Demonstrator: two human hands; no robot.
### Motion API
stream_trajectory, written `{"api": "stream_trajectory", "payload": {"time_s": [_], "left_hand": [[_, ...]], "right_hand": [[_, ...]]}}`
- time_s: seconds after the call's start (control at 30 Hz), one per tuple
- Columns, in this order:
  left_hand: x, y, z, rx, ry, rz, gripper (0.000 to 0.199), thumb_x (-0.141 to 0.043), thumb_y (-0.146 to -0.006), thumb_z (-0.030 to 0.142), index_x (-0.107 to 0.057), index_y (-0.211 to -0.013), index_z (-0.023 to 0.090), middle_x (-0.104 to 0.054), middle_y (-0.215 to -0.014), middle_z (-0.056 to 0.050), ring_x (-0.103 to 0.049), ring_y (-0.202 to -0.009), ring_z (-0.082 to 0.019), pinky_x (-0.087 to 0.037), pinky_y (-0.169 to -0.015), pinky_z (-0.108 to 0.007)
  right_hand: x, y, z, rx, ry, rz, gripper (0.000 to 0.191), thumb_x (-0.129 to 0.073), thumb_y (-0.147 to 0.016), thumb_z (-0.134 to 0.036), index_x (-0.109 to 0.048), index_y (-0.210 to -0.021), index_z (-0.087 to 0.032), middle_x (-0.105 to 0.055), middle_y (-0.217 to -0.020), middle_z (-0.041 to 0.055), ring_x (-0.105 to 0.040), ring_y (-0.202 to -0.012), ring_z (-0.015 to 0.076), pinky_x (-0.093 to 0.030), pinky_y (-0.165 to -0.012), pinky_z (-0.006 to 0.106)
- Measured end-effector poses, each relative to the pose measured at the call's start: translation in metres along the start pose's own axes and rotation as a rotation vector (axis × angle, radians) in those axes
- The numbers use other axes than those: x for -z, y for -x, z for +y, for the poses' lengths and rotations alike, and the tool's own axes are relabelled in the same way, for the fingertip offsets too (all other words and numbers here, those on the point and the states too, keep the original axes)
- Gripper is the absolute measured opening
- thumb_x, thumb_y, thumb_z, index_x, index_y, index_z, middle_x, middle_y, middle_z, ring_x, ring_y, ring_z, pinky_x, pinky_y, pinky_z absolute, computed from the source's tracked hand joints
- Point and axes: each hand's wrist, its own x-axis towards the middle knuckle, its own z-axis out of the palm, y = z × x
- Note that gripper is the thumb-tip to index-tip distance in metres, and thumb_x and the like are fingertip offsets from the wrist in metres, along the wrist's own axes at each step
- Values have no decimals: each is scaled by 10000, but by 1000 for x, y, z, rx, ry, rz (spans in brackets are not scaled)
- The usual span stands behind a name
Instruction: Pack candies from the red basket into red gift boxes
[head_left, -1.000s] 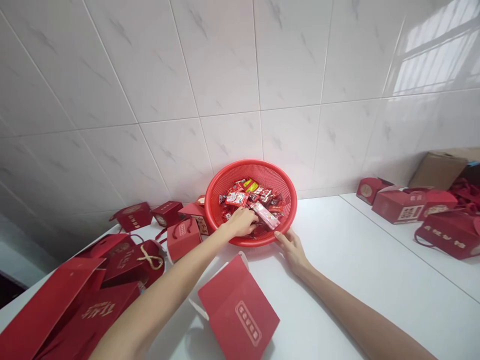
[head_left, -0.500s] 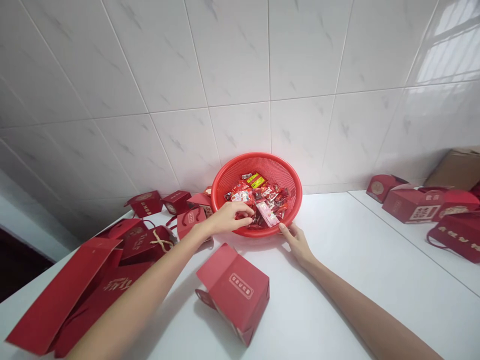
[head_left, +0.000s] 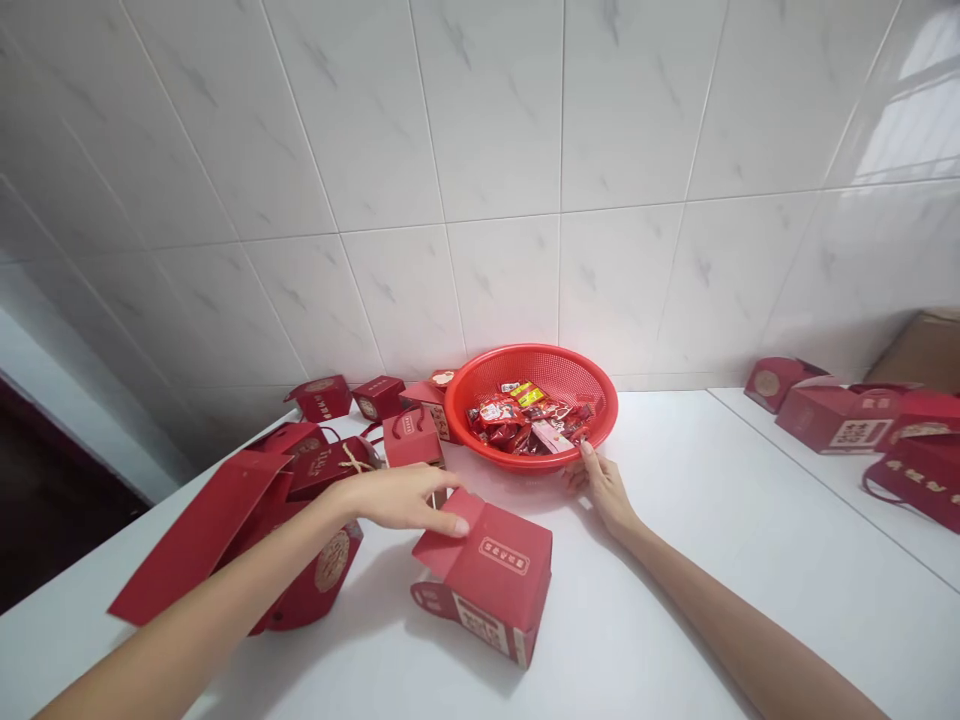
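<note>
A red paper gift box (head_left: 510,570) with an open flap lies on its side in front of me, tilted on the white table. My left hand (head_left: 405,500) is closed on its flap end, thumb on top and the other fingers partly hidden behind. Beyond it stands a red plastic mesh basket (head_left: 585,380) holding wrapped candies (head_left: 502,412) in red, yellow and pink packets. My right hand (head_left: 604,490) grips the basket's near right rim, its thumb over the edge and its fingers curled below.
Several red gift boxes (head_left: 322,400) crowd the table's left side, a large one (head_left: 202,530) nearest me. More red boxes (head_left: 840,415) stand at the right, with a brown cardboard box (head_left: 926,345) behind. A tiled wall (head_left: 622,280) bounds the white table (head_left: 675,480) at the back.
My left hand has come out of the basket, back toward me, and taken hold of the gift box's flap end. My right hand has stayed at the basket rim. The view has shifted slightly.
</note>
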Motion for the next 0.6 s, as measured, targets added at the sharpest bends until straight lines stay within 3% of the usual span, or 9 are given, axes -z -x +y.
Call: {"api": "stream_trajectory", "payload": {"time_s": [0.13,0.2,0.27,0.43,0.53,0.6], "left_hand": [[-6,10,12,-36,199,60,334,-695,-719,381,-652,-986,186,-551,-734,23,-507,-638,-155,-349,-520,-230],[-3,16,24,-119,246,113,227,-659,-741,299,-651,-941,191,-500,-683,40,-463,-604,-137,-327,-505,-228],[-2,21,38,-254,237,180,157,-614,-778,225,-665,-925,200,-558,-732,29,-503,-643,-135,-364,-547,-223],[-20,27,67,-554,-155,347,271,-519,-897,105,-721,-1018,239,-654,-896,-23,-583,-722,-140,-424,-653,-246],[-38,24,73,-632,-404,389,315,-509,-912,62,-725,-1049,246,-660,-953,-48,-599,-754,-166,-436,-670,-275],[-46,21,73,-641,-446,367,313,-533,-908,65,-722,-1071,254,-668,-1007,-57,-618,-789,-182,-449,-684,-283]], "right_hand": [[-7,18,-6,-39,-14,-79,723,-542,-708,-875,-635,-615,-164,-644,-572,70,-572,-465,170,-452,-490,299],[-12,29,-8,-51,-23,-117,688,-565,-730,-841,-639,-639,-164,-640,-587,59,-575,-470,162,-446,-488,284],[-16,40,-11,-25,-25,-147,622,-589,-771,-782,-648,-664,-172,-648,-637,53,-572,-515,153,-449,-522,274],[-14,59,-25,102,41,-187,502,-556,-858,-689,-662,-773,-205,-649,-756,45,-583,-710,198,-485,-700,315],[-9,65,-34,150,64,-119,441,-544,-881,-652,-651,-878,-224,-654,-859,36,-583,-804,214,-482,-771,328],[-6,68,-39,171,59,-93,433,-545,-876,-650,-640,-944,-234,-652,-903,35,-587,-848,223,-479,-791,332]]}}
